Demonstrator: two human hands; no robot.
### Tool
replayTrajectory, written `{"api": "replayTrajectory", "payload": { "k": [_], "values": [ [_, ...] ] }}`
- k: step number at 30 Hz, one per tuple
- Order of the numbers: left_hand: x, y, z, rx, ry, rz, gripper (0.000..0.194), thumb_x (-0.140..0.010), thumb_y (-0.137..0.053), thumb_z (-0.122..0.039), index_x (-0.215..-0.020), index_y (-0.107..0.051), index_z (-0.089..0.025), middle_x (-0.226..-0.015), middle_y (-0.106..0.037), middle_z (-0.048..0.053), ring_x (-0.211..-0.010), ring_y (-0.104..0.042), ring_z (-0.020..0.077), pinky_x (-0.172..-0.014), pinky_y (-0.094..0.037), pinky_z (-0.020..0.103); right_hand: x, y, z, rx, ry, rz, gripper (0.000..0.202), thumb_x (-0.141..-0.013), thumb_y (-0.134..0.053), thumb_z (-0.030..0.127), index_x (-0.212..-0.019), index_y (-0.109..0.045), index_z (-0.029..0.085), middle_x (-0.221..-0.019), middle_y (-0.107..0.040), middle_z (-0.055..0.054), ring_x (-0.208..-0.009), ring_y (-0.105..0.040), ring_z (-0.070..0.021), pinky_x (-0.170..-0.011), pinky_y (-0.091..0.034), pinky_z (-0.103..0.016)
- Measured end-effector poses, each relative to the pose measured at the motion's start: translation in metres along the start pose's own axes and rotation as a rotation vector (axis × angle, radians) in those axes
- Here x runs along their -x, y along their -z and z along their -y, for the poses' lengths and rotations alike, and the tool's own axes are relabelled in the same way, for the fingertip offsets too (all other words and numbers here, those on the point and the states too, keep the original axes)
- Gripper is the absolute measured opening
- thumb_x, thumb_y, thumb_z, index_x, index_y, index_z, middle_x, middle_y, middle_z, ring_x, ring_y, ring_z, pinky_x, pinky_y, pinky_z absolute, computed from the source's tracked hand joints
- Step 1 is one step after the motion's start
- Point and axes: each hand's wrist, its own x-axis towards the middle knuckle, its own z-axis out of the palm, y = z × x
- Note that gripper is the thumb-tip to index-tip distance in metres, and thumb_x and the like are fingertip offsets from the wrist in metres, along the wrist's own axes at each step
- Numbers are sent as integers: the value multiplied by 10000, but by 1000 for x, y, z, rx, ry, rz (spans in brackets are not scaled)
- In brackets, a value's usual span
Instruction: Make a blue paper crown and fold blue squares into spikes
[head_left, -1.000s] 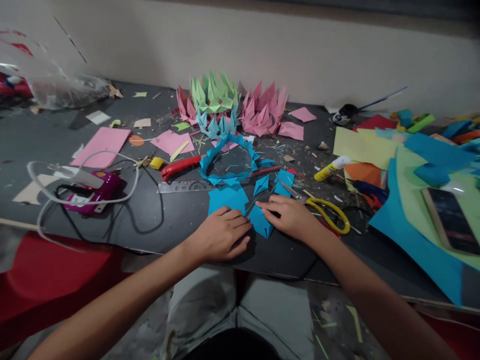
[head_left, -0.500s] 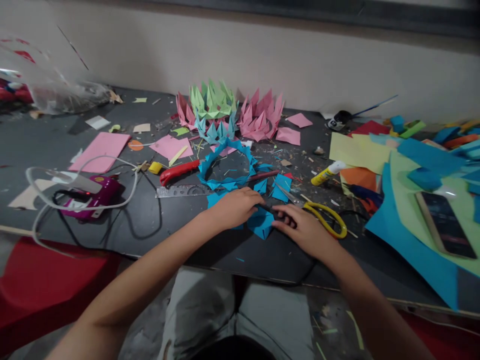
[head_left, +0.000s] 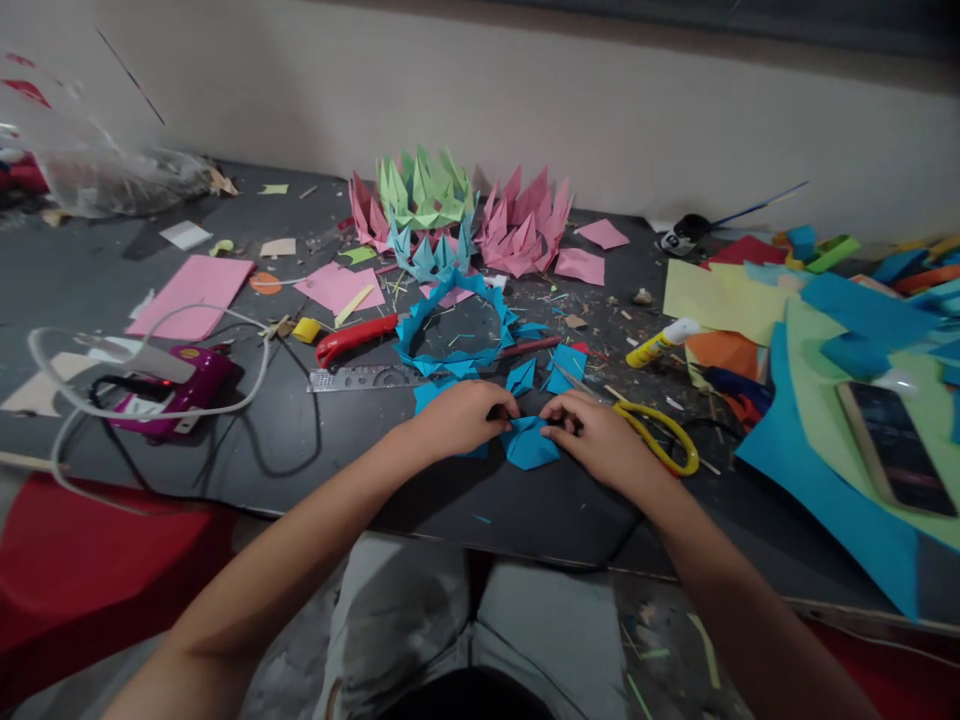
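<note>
Between my two hands a folded piece of blue paper [head_left: 529,446] rests on the dark table. My left hand [head_left: 469,415] pinches its left corner, and my right hand [head_left: 589,430] pinches the right one. More blue paper [head_left: 431,395] lies partly hidden under my left hand. Just beyond the hands sit a small folded blue piece [head_left: 520,377] and a blue square [head_left: 565,368]. Farther back is a ring of joined blue paper points [head_left: 412,352]. Yellow-handled scissors [head_left: 679,455] lie right beside my right hand.
Pink, green and light-blue paper crowns [head_left: 425,190] stand near the wall. At left are a red cutter [head_left: 352,342], a metal ruler [head_left: 360,379] and a purple device [head_left: 184,395] with looping cables. A glue stick [head_left: 660,345], coloured paper and a phone [head_left: 896,445] lie at right.
The dark tool that was held across the blue paper has left my hands. Both hands now hold the paper's corners. The view has shifted slightly.
</note>
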Motion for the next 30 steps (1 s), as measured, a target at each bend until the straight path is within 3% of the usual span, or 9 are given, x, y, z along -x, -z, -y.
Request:
{"api": "replayTrajectory", "payload": {
  "k": [5,10,13,17,23,30],
  "values": [
    [11,-6,-6,92,178,-86,135,-717,-612,-131,-836,-661,-171,-753,-669,0,-664,-593,124,-596,-412,208,5,-12,6,-71,39,-128,187,-829,-500,233,-980,-597,180,-902,-615,-56,-649,-562,-140,-596,-463,-265],
    [15,-12,-7,110,221,-135,97,-752,-602,-171,-831,-658,-168,-771,-672,8,-692,-595,132,-609,-412,218,5,-20,5,17,185,-144,341,-842,-516,357,-1128,-567,178,-1012,-610,-84,-799,-598,-178,-709,-488,-291],
    [15,-11,-4,103,171,-132,67,-753,-615,-162,-803,-660,-162,-755,-662,8,-672,-583,125,-611,-411,219,4,-27,1,122,293,-192,324,-858,-482,367,-1097,-598,182,-986,-621,-84,-909,-592,-194,-776,-474,-298],
    [15,-6,3,82,83,-121,62,-752,-616,-131,-795,-656,-151,-760,-638,13,-682,-574,119,-629,-422,217,4,-31,-2,200,347,-256,251,-853,-499,357,-968,-662,204,-897,-635,-56,-822,-608,-159,-707,-469,-253],
    [17,1,18,88,-168,-43,131,-813,-519,-98,-830,-640,-145,-823,-605,28,-777,-575,115,-729,-437,220,5,-29,0,326,461,-322,203,-867,-495,241,-890,-692,199,-816,-653,-46,-742,-597,-150,-650,-449,-244],
    [21,4,17,11,-204,-25,132,-849,-488,-143,-864,-620,-141,-875,-584,41,-801,-568,125,-737,-438,227,5,-26,-4,339,562,-278,223,-872,-467,183,-893,-689,175,-873,-669,-63,-747,-586,-166,-659,-454,-264]
  ]
}}
